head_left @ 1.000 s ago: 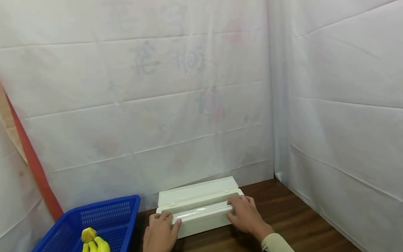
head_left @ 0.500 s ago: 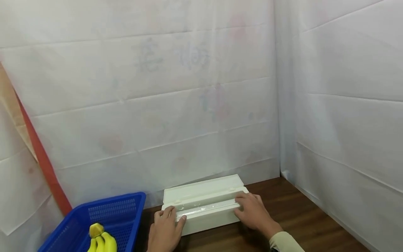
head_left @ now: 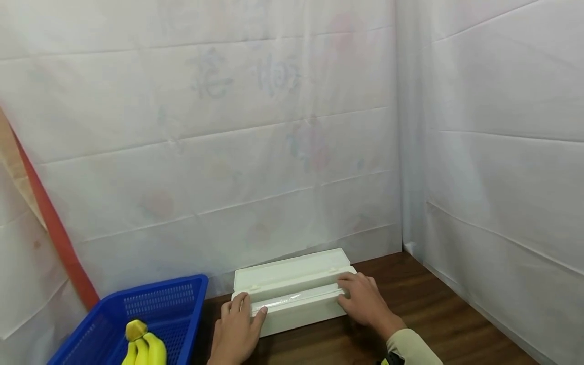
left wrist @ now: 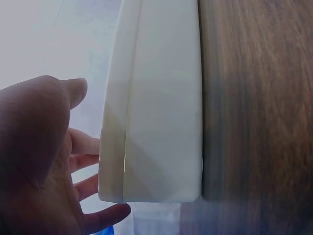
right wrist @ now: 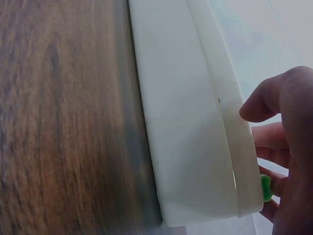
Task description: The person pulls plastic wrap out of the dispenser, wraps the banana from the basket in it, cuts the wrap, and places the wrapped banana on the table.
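A long white box [head_left: 303,313], which looks like a cling film dispenser, lies on the table with its hinged lid [head_left: 292,268] tipped back. Shiny clear film [head_left: 292,299] stretches along its opening between the hands. My left hand [head_left: 237,327] is at the left end, fingers over the top and thumb at the front edge. In the left wrist view its thumb [left wrist: 76,90] stands off the box. At the right end my right hand [head_left: 363,302] has bent fingers over the opening. A small green piece [right wrist: 265,187] shows by them; whether they pinch anything is hidden.
A blue plastic basket [head_left: 196,304] stands on the left with a bunch of yellow bananas [head_left: 145,347] in it. White sheeting [head_left: 274,192] rises behind the box and along the right. The brown wood-grain table [head_left: 438,314] extends to the right.
The head view has shifted slightly. The film along the opening looks smoother than half a second ago, and both hands stay at the box's two ends.
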{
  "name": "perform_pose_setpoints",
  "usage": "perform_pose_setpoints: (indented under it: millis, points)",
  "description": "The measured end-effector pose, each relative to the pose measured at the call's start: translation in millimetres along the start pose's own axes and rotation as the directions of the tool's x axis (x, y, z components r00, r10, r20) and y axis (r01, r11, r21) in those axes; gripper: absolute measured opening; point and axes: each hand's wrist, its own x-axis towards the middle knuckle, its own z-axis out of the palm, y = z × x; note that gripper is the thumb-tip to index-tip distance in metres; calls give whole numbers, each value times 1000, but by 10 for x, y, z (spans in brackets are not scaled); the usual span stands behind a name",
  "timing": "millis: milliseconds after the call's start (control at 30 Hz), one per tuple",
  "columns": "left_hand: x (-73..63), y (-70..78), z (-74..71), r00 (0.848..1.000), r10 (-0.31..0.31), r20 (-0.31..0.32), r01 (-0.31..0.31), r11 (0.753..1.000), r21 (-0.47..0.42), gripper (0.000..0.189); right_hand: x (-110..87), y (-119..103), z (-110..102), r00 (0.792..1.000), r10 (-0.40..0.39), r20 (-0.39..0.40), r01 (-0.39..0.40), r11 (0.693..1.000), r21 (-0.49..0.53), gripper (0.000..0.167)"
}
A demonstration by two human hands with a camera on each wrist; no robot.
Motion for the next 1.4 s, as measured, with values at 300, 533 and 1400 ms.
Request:
perform_pose_setpoints:
  millis: [300,533,1400]
  points:
    - [-1,-6,-32,1000,-8,18,8,1000,-1,66,-29,-22,15,997,-65,48,62,996,67,17]
    - [18,-6,-25,999,-12,32,13,1000,-4,65,-24,-13,61,998,-23,64,24,1000,-10,29]
    - [7,11,5,1000,16,-3,-16,999,29,50,6,-1,32,998,3,65,0,999,-50,21]
